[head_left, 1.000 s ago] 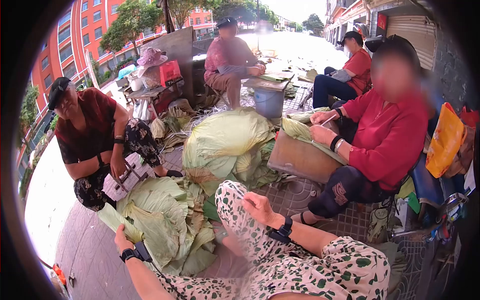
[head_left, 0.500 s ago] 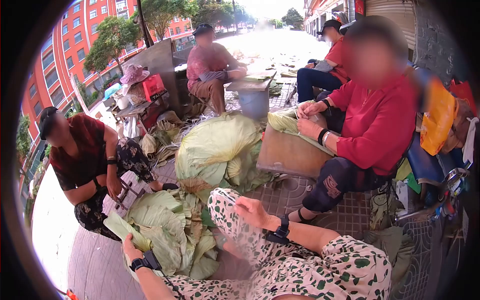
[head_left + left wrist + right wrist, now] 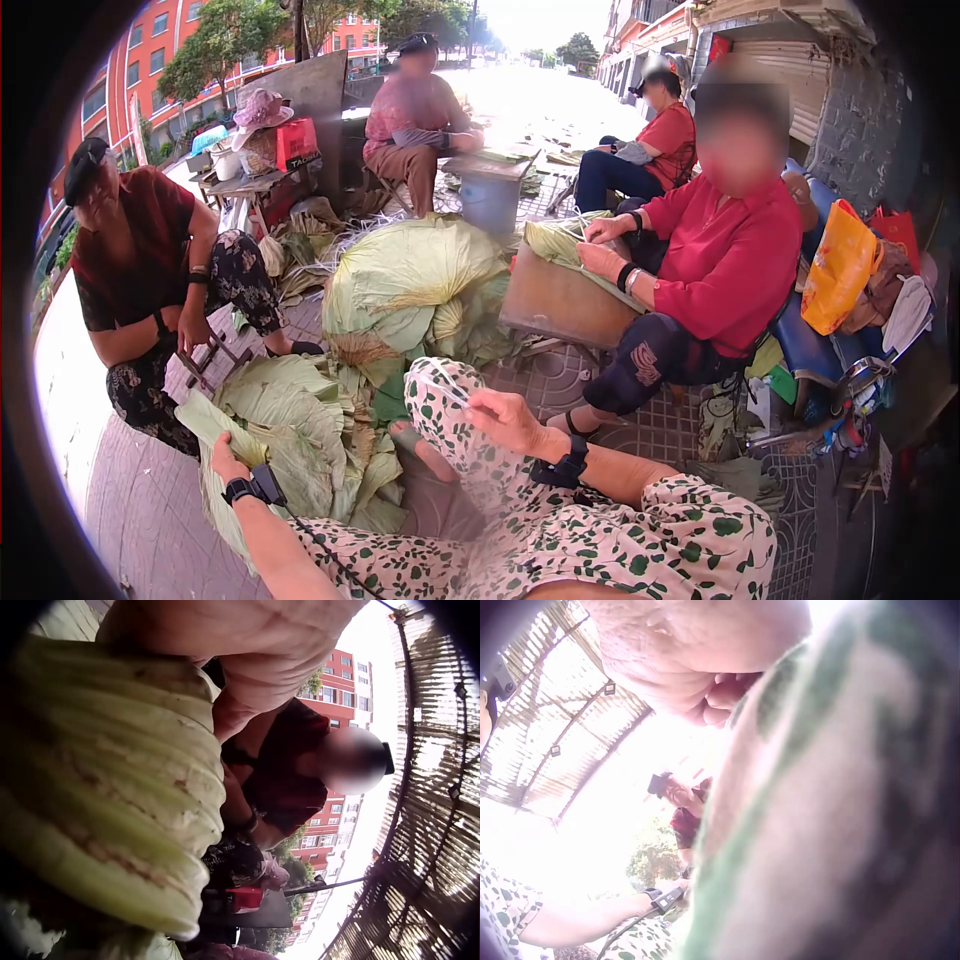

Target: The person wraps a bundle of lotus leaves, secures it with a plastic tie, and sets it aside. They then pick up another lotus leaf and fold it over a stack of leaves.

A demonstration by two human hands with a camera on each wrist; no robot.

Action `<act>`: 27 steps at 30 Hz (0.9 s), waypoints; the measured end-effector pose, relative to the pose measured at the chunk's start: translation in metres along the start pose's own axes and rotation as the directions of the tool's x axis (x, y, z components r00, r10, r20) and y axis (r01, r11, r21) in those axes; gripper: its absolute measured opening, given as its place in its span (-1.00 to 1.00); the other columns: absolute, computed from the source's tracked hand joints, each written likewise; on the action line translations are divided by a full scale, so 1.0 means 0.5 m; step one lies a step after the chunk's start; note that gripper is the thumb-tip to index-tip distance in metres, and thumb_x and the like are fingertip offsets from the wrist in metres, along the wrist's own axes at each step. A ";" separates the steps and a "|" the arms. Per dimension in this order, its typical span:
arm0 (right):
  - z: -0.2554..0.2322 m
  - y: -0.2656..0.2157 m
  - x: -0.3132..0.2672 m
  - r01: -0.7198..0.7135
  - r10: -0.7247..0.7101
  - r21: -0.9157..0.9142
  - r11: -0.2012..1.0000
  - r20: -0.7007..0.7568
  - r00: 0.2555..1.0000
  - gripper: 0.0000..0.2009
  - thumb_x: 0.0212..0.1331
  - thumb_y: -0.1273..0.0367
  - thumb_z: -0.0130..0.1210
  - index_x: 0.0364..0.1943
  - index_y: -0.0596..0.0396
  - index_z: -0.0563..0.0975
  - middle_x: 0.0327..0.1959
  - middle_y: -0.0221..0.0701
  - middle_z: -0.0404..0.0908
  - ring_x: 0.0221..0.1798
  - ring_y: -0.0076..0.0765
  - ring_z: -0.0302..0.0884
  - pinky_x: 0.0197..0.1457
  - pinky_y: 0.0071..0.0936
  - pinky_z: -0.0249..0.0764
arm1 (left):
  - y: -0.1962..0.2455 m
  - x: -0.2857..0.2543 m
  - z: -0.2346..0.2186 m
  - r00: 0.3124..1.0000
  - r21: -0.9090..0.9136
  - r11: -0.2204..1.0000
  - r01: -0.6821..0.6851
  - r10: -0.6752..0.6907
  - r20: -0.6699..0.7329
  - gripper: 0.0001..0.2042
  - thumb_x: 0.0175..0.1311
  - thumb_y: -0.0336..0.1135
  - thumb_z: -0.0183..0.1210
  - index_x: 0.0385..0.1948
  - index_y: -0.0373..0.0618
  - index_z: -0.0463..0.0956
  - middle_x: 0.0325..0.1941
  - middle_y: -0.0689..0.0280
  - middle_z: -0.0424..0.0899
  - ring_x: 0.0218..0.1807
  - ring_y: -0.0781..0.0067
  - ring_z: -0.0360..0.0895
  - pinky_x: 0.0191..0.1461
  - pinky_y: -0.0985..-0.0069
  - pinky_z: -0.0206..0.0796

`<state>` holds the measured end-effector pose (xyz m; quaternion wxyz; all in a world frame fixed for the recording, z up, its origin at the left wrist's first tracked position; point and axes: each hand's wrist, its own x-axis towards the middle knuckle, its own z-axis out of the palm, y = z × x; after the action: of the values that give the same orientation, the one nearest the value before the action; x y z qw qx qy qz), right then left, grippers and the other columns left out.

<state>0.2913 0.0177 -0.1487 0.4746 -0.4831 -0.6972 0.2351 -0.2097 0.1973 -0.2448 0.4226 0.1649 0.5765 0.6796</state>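
One leaf bundle (image 3: 205, 418), lengthwise forward-left

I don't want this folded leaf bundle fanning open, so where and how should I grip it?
Pinch the leaf bundle across its thickness near the end toward you, coming from your side as your left hand does. Its ridged folds lie stacked in layers, so thumb and fingers on opposite faces should likely hold them together.

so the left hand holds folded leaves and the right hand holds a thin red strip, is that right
Not quite: the thin strip in the right hand is white, not red, as the head view shows; the left hand does hold folded leaves.
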 end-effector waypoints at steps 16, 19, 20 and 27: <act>-0.028 0.041 -0.027 0.012 -0.017 -0.183 0.983 -0.027 0.999 -0.86 0.09 0.34 0.02 -0.34 0.10 0.46 -0.50 -0.24 0.48 -0.44 -0.14 0.48 -0.41 -0.39 0.36 | -0.042 0.093 0.116 0.972 -0.078 0.992 -0.094 0.109 0.210 -0.63 -0.10 -0.30 0.21 -0.27 -0.38 0.48 -0.20 0.21 0.52 -0.20 0.32 0.46 -0.03 0.43 0.28; -0.030 0.038 -0.024 0.003 -0.009 -0.194 0.981 -0.030 1.000 -0.86 0.08 0.35 0.03 -0.34 0.10 0.46 -0.49 -0.24 0.48 -0.44 -0.12 0.48 -0.41 -0.38 0.36 | -0.066 0.116 0.107 0.859 0.155 0.871 -0.466 0.403 0.316 -0.63 -0.11 -0.28 0.22 -0.27 -0.38 0.49 -0.19 0.23 0.52 -0.20 0.34 0.46 -0.02 0.45 0.27; -0.027 0.037 -0.026 0.006 -0.011 -0.190 0.982 -0.029 1.000 -0.86 0.08 0.35 0.03 -0.34 0.10 0.46 -0.49 -0.24 0.48 -0.44 -0.12 0.48 -0.41 -0.38 0.36 | -0.055 0.104 0.107 0.858 0.156 0.869 -0.469 0.407 0.314 -0.63 -0.11 -0.28 0.22 -0.27 -0.38 0.49 -0.19 0.23 0.52 -0.20 0.34 0.46 -0.02 0.45 0.27; -0.032 0.017 -0.051 0.038 -0.025 -0.214 0.976 0.060 0.998 -0.84 0.07 0.32 0.03 -0.35 0.11 0.46 -0.53 -0.21 0.49 -0.47 -0.08 0.47 -0.42 -0.36 0.37 | -0.034 0.071 0.080 0.980 0.039 0.989 -0.142 0.134 0.149 -0.63 -0.14 -0.30 0.24 -0.27 -0.37 0.50 -0.20 0.21 0.53 -0.18 0.34 0.45 -0.02 0.45 0.26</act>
<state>0.3116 -0.0037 -0.1595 0.4031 -0.5136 -0.7394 0.1644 -0.1957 0.2499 -0.2588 0.4113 0.2642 0.5479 0.6789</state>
